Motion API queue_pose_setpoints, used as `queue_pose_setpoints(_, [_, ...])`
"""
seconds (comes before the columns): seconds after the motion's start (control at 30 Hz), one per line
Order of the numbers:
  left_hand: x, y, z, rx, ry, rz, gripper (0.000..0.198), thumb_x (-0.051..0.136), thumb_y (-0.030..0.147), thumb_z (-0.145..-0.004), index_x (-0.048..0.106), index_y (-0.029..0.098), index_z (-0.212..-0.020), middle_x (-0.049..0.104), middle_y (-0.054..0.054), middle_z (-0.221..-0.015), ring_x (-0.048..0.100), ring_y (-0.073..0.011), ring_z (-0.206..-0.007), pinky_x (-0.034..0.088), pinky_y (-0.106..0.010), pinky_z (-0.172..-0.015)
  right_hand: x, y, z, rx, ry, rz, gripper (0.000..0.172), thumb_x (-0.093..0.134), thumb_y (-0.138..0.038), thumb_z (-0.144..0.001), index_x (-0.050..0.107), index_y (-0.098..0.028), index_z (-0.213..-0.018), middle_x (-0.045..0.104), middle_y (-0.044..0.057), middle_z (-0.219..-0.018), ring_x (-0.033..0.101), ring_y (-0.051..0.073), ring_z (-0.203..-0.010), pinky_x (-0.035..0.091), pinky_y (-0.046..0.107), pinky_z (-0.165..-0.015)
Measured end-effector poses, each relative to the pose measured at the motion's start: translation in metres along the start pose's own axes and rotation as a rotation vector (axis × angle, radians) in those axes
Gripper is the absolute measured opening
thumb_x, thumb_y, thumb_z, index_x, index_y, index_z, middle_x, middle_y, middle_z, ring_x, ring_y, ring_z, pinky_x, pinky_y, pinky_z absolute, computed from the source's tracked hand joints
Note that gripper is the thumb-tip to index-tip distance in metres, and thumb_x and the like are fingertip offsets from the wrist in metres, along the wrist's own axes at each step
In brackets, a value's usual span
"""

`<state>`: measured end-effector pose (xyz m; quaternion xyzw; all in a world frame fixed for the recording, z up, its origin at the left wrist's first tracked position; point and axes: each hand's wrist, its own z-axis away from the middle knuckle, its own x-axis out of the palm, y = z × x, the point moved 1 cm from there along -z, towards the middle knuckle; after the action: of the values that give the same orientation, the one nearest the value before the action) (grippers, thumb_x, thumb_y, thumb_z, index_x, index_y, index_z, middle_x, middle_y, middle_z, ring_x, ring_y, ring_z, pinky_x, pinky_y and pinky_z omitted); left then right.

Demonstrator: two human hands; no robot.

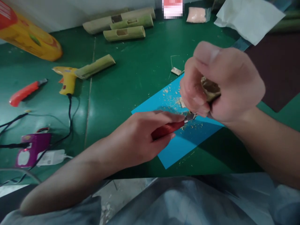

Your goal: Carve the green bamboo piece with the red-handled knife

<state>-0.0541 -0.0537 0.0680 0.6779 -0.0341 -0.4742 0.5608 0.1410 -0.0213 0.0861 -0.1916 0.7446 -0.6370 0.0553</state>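
Observation:
My left hand (140, 139) is closed round a red-handled knife (167, 129), its metal tip pointing right under my other hand. My right hand (222, 82) is wrapped round a small piece of bamboo (211, 89), held just above the blade tip. Both hands hover over a blue sheet (185, 142) strewn with pale shavings on the green table (131, 78).
A yellow glue gun (67, 79) with black cord, a red utility knife (24, 92), several cut bamboo tubes (124, 33), a yellow-orange bag (28, 37), a purple device (32, 150), white paper (250, 17) and a dark brown sheet (278, 67) lie about the table.

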Motion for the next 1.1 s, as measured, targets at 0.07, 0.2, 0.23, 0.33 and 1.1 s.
queue_pose_setpoints(0.07, [0.004, -0.001, 0.001, -0.006, -0.006, -0.026, 0.037, 0.064, 0.021, -0.097, 0.072, 0.026, -0.133, 0.079, -0.005, -0.132, 0.077, -0.0234, -0.122, 0.066, -0.035, -0.103, 0.004, -0.002, 0.000, -0.012, 0.067, 0.012, 0.065, 0.046, -0.015, -0.106, 0.033, -0.023, -0.043, 0.035, -0.002, -0.038, 0.034, 0.011, -0.037, 0.032, 0.029, -0.043])
queue_pose_setpoints(0.2, [0.013, -0.001, -0.001, 0.017, 0.015, 0.022, 0.038, 0.063, 0.017, -0.096, 0.071, 0.022, -0.133, 0.080, -0.007, -0.128, 0.079, -0.0220, -0.116, 0.068, -0.031, -0.096, 0.008, -0.004, -0.001, 0.023, 0.163, 0.039, 0.066, 0.047, -0.015, -0.105, 0.028, -0.023, -0.042, 0.032, -0.002, -0.039, 0.033, 0.011, -0.039, 0.032, 0.028, -0.044])
queue_pose_setpoints(0.23, [0.014, -0.001, -0.002, 0.014, 0.026, 0.028, 0.038, 0.063, 0.016, -0.096, 0.071, 0.021, -0.133, 0.080, -0.007, -0.128, 0.079, -0.0218, -0.115, 0.068, -0.030, -0.094, 0.008, -0.004, -0.001, 0.023, 0.167, 0.036, 0.066, 0.046, -0.015, -0.105, 0.029, -0.024, -0.042, 0.032, -0.002, -0.039, 0.033, 0.011, -0.039, 0.033, 0.028, -0.044])
queue_pose_setpoints(0.33, [0.012, 0.001, -0.002, -0.011, 0.024, 0.002, 0.039, 0.063, 0.017, -0.096, 0.071, 0.023, -0.134, 0.080, -0.006, -0.131, 0.078, -0.0220, -0.120, 0.067, -0.031, -0.098, 0.007, -0.001, -0.001, 0.003, 0.118, 0.022, 0.066, 0.044, -0.017, -0.106, 0.032, -0.024, -0.042, 0.033, -0.003, -0.037, 0.034, 0.011, -0.035, 0.032, 0.028, -0.042])
queue_pose_setpoints(1.1, [0.013, 0.003, -0.002, 0.016, 0.036, -0.038, 0.038, 0.062, 0.013, -0.094, 0.072, 0.022, -0.129, 0.081, -0.003, -0.127, 0.080, -0.0191, -0.113, 0.066, -0.026, -0.093, 0.006, 0.002, 0.000, 0.051, 0.225, 0.126, 0.082, 0.058, -0.074, -0.098, 0.031, -0.025, -0.038, 0.039, -0.001, -0.041, 0.036, 0.010, -0.037, 0.034, 0.031, -0.038])
